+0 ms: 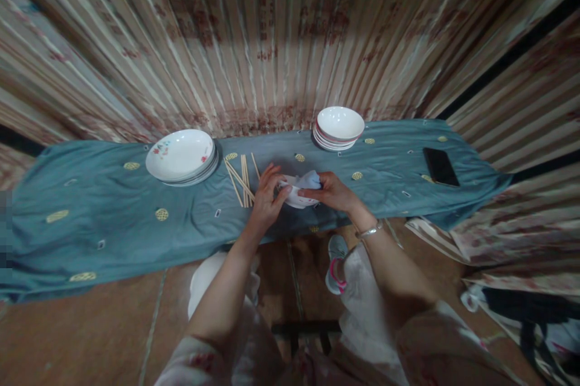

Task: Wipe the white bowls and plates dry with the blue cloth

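Left to right on the cloth-covered table (113, 199), a plate stack (180, 153) stands toward the far edge, chopsticks (244, 183) lie loose, the left hand (270, 194) grips a bowl (295, 199) near the front edge, the right hand (334, 193) pinches a pale cloth (309, 180) at its rim, stacked bowls (339, 125) stand by the far edge, and a flat black object (440, 167) lies toward the right end.

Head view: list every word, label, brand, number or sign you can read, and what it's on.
No text can be read for certain.
Curtain: dark red marks that look like writing, too blurred to read.
Tablecloth: small pale patches, too small to tell whether they hold letters.
Plates: flower prints, no lettering visible.
Held bowl: small reddish marks, too blurred to make out.
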The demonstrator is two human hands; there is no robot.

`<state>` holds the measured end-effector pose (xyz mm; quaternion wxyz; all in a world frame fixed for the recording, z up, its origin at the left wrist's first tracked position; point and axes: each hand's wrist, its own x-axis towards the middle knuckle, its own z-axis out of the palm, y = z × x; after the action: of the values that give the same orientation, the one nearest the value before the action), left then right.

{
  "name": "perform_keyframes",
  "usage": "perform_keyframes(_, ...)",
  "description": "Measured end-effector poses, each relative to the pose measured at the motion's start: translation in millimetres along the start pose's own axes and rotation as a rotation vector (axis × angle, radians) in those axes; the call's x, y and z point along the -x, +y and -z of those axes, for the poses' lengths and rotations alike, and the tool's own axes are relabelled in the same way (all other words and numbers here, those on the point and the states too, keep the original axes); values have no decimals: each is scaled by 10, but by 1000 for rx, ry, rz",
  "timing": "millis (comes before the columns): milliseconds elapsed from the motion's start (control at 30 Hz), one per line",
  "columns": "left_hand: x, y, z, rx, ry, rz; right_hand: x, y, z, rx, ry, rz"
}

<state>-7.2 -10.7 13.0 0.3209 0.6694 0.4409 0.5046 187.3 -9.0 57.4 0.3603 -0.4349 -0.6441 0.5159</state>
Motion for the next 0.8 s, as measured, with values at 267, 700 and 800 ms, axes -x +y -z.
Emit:
perform_keyframes(267, 6, 52, 40, 12, -27, 114, -67, -27, -1, -52, 126, 27)
perform_keyframes(700, -28, -76, -4, 207, 148, 277, -302, 202, 198, -163, 777, 212)
perform_keyframes(800, -57, -70, -1, 266, 197, 313, -226, 175, 64, 81, 709, 249)
